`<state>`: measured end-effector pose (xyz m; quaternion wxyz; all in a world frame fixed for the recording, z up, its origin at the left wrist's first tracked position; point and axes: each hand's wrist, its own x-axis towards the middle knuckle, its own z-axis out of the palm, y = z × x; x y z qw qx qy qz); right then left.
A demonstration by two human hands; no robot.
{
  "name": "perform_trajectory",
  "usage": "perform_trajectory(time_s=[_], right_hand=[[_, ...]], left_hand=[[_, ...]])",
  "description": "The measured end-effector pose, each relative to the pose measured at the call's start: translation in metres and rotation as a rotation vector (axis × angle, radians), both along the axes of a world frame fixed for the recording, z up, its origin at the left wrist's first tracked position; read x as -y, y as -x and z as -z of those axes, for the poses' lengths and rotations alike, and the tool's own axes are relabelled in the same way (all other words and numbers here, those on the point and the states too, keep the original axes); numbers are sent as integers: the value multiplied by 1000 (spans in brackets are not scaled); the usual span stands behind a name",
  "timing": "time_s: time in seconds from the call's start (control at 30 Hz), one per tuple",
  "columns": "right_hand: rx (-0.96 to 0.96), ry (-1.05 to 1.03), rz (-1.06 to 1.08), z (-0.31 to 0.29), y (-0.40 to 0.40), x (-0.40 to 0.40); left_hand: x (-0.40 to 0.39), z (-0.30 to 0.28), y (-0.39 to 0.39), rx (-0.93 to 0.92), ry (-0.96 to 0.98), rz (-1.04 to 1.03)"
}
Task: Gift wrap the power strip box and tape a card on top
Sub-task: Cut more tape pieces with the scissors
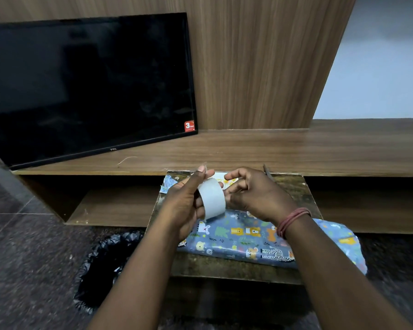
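Note:
The box, wrapped in blue animal-print paper (pixel 255 241), lies across a small dark wooden table (pixel 224 270). Above it, my left hand (pixel 184 203) grips a roll of clear tape (pixel 211 198), with thumb and forefinger raised and pinching the tape's loose end. My right hand (pixel 255 191) holds the roll's right side, its fingers curled toward the core. A pale card (pixel 227 181) with yellow marks peeks out behind my hands on the table's far part.
A black TV (pixel 86 86) leans on a long wooden shelf unit (pixel 296 151) behind the table. A bin lined with a black bag (pixel 105 265) stands on the floor at left. Scissors (pixel 266 170) show just past my right hand. A scrap of wrapping paper (pixel 168 183) lies at the table's far left.

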<state>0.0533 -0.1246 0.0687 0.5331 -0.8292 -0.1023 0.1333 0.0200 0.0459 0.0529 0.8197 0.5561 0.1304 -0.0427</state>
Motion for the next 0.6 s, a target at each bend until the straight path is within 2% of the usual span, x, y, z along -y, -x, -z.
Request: perform_trajectory(time_s=[0.07, 0.17, 0.27, 0.43, 0.5, 0.6], right_hand=[[103, 102, 48, 2, -3, 3], [132, 112, 140, 5, -9, 11], [187, 295, 296, 19, -23, 34], [61, 641, 464, 37, -31, 65], [12, 699, 473, 40, -34, 71], [-50, 680, 467, 47, -41, 71]], left_hand=[[-7, -2, -1, -13, 46, 22], [-13, -6, -1, -57, 133, 62], [-16, -6, 0, -36, 132, 106], [-16, -4, 1, -8, 22, 209], [-14, -4, 0, -12, 16, 220], [-13, -4, -1, -17, 9, 223]])
